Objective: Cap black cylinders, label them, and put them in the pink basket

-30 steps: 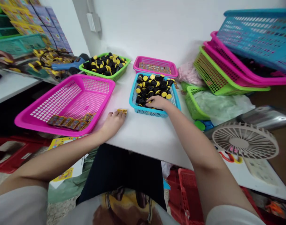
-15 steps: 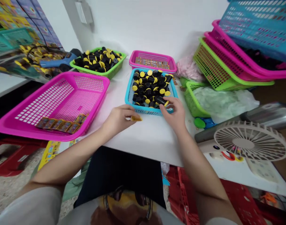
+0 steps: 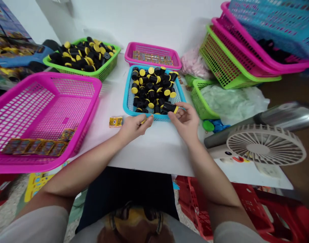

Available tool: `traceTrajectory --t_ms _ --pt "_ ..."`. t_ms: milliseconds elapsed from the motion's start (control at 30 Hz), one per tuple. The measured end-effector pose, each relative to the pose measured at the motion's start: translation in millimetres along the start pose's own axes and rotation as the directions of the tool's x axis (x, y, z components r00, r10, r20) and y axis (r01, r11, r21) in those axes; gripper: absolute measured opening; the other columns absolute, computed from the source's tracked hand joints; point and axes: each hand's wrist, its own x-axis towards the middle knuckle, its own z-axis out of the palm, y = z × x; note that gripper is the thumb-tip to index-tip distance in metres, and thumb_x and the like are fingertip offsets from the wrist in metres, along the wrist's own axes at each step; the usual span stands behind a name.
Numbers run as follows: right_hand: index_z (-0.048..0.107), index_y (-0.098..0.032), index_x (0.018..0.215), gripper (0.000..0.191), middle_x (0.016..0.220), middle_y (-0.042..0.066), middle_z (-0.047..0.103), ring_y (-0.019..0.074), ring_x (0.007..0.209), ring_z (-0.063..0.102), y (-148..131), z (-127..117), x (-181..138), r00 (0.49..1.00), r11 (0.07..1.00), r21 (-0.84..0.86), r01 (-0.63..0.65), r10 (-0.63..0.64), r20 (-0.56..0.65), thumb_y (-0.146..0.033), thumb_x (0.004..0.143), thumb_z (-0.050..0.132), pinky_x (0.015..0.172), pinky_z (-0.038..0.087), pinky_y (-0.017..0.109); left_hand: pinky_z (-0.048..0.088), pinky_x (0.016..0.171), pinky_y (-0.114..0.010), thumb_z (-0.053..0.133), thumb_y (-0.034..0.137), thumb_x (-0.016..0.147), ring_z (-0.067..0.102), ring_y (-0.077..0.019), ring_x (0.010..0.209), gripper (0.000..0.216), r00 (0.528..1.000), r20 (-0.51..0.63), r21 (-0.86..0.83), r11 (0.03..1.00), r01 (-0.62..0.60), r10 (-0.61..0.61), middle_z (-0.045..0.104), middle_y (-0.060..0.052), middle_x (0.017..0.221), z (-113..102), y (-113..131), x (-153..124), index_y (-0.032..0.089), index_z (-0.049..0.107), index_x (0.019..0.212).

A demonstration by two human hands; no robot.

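Note:
My left hand (image 3: 135,127) is closed in a pinch at the near edge of the blue basket (image 3: 128,109). Between its thumb and fingers shows the edge of a small yellow card, mostly hidden. On the white table just left of that hand lies a small yellow printed packet (image 3: 115,122). My right hand (image 3: 187,119) has its fingers curled round a black cylinder with a yellow end (image 3: 169,107), over the basket's near right corner. Many similar black and yellow cylinders (image 3: 151,94) fill the blue basket.
A large pink basket (image 3: 90,111) at left holds a row of printed packets (image 3: 36,147). Behind stand a green basket (image 3: 105,72) of cylinders and a pink basket (image 3: 178,64) of small clear pieces. Stacked baskets (image 3: 221,50) and a fan (image 3: 265,145) are at right.
The view has turned right, so the baskets appear further left. My left hand has turned, hiding most of the yellow card; the packet beside it now shows. My right hand keeps the cylinder.

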Motion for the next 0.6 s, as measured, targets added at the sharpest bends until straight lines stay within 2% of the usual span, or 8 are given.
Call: traceTrajectory --t_ms 100,200,333,467,600 --pt "0.06 -0.03 0.114 0.044 0.093 -0.001 0.071 0.0148 0.079 0.071 -10.4 4.0 -3.7 0.999 0.993 0.107 -0.043 0.039 0.039 -0.051 0.083 0.082 0.076 0.063 0.031 0.039 0.049 -0.018 0.033 0.054 0.11 0.054 -0.007 0.045 0.057 0.986 0.095 0.071 0.987 -0.146 0.139 0.056 0.004 0.049 -2.5 -2.9 2.6 0.019 0.053 0.07" --pt "0.062 -0.031 0.11 0.043 0.1 -0.001 0.072 0.0138 0.073 0.071 -16.8 4.9 -4.9 0.997 0.984 0.169 -0.063 0.055 0.057 -0.053 0.08 0.085 0.07 0.063 0.031 0.041 0.051 -0.019 0.024 0.061 0.11 0.056 -0.0081 0.047 0.065 0.969 0.147 0.06 0.976 -0.21 0.199 0.058 0.003 0.054 -1.8 -4.0 4.0 0.019 0.059 0.076" --pt "0.065 -0.031 0.107 0.041 0.101 -0.002 0.072 0.0111 0.063 0.067 -17.4 1.0 -5.0 0.99 0.961 0.253 -0.115 0.089 0.113 -0.054 0.08 0.085 0.062 0.062 0.03 0.04 0.048 -0.02 0.023 0.066 0.108 0.056 -0.0091 0.045 0.067 0.969 0.126 0.01 0.977 -0.213 0.21 0.059 0.003 0.054 0.5 -9.8 2.0 0.018 0.065 0.085" --pt "0.066 -0.03 0.107 0.04 0.097 -0.002 0.071 0.0109 0.063 0.067 -15.6 -2.5 -5.5 0.983 0.951 0.28 -0.132 0.089 0.163 -0.053 0.08 0.085 0.062 0.062 0.03 0.04 0.048 -0.02 0.022 0.065 0.108 0.057 -0.0096 0.046 0.069 0.961 0.088 0.004 0.964 -0.265 0.263 0.061 0.001 0.055 1.1 -17.7 0.8 0.017 0.067 0.087" --pt "0.065 -0.029 0.106 0.043 0.09 -0.003 0.069 0.0123 0.062 0.067 -16.7 -3.2 -5.1 0.982 0.958 0.263 -0.117 0.072 0.174 -0.057 0.08 0.084 0.06 0.061 0.03 0.048 0.058 -0.021 0.03 0.061 0.109 0.067 -0.013 0.064 0.063 0.935 0.045 0.119 0.928 -0.354 0.351 0.071 -0.004 0.071 2.7 -21.8 3.1 0.016 0.07 0.09"
